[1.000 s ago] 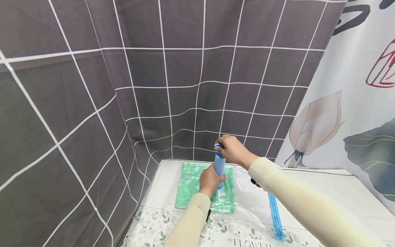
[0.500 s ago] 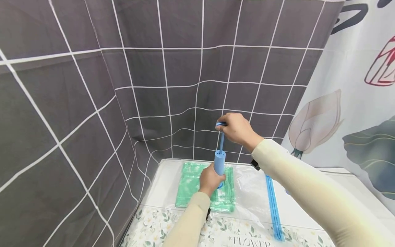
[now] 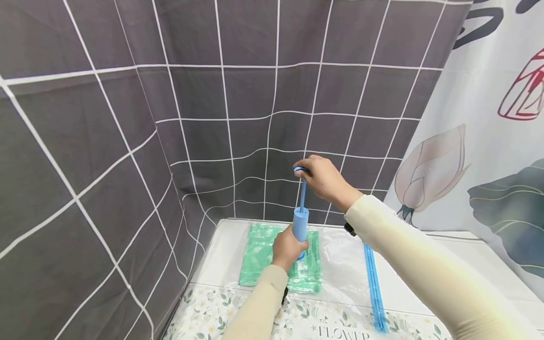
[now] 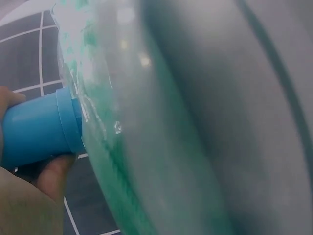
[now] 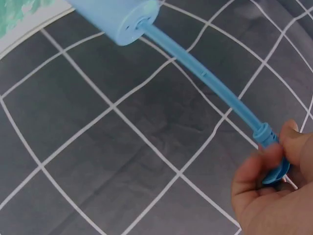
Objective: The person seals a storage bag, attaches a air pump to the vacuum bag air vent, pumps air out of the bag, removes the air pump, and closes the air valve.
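Note:
A blue hand pump (image 3: 300, 222) stands upright on a clear plastic vacuum bag (image 3: 340, 264) with folded green contents (image 3: 259, 255) inside. My left hand (image 3: 287, 248) grips the lower part of the pump barrel, its fingers around it; the left wrist view shows the barrel's base (image 4: 66, 120) against the wrinkled plastic. Above, my right hand (image 3: 320, 174) holds the pump handle (image 3: 301, 168). The rod (image 5: 203, 73) is drawn far out of the barrel, as the right wrist view shows. The pump's contact with the bag valve is hidden behind my left hand.
The bag's blue zip edge (image 3: 375, 293) lies to the right. Beneath is a white table (image 3: 408, 264) with a floral cloth (image 3: 204, 307) along the front. A dark curtain with white grid lines (image 3: 250, 94) hangs behind and at the left; a lotus-print curtain (image 3: 450, 104) hangs at right.
My right hand has risen with the handle, drawing the rod out of the barrel, and stays about level over the last half second. My left hand still holds the barrel in place.

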`<state>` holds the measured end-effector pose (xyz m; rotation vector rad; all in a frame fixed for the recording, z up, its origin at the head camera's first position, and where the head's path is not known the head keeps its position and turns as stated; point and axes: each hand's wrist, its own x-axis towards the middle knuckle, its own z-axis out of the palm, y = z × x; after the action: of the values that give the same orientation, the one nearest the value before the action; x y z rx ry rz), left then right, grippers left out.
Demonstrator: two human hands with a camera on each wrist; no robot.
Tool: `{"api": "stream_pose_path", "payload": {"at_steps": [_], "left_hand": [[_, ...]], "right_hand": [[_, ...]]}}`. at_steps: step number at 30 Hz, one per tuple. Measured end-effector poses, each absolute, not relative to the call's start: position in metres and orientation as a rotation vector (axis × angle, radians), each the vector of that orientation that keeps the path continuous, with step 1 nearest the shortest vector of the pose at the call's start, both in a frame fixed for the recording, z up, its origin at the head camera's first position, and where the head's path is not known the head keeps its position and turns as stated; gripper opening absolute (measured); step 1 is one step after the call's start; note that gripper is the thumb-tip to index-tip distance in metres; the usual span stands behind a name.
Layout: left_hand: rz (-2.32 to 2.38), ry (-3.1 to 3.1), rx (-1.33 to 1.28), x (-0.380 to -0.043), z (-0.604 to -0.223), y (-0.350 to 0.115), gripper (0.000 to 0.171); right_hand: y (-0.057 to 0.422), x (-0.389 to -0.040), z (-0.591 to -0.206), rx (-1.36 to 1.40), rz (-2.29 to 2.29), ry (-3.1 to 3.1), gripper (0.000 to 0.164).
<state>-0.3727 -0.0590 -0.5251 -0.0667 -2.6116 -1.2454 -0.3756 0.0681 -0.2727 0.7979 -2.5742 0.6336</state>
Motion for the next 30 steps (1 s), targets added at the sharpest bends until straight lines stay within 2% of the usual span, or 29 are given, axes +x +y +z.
{"api": "stream_pose_path", "payload": {"at_steps": [5,10,17,24,30], "left_hand": [[-1.185,-2.587,-0.088,-0.376,-0.528,-0.062,0.058],[-1.195,-2.571,-0.148,-0.379,-0.531,-0.065,0.056],[-1.119,-2.569,-0.202,-0.403,-0.564,-0.063,0.054],[-1.227,-2.633,-0.151,-0.381,-0.53,-0.062,0.058],[-1.219,-2.663,-0.119,-0.376,-0.524,-0.062,0.057]], "right_hand": [[0.068,-0.376,-0.282,0.746,0.696,-2.581,0.028],[0.07,-0.379,-0.308,0.764,0.661,-2.612,0.027],[0.072,-0.378,-0.346,0.789,0.613,-2.614,0.027],[0.071,-0.377,-0.367,0.739,0.615,-2.616,0.027],[0.068,-0.377,-0.371,0.717,0.652,-2.622,0.028]]}}
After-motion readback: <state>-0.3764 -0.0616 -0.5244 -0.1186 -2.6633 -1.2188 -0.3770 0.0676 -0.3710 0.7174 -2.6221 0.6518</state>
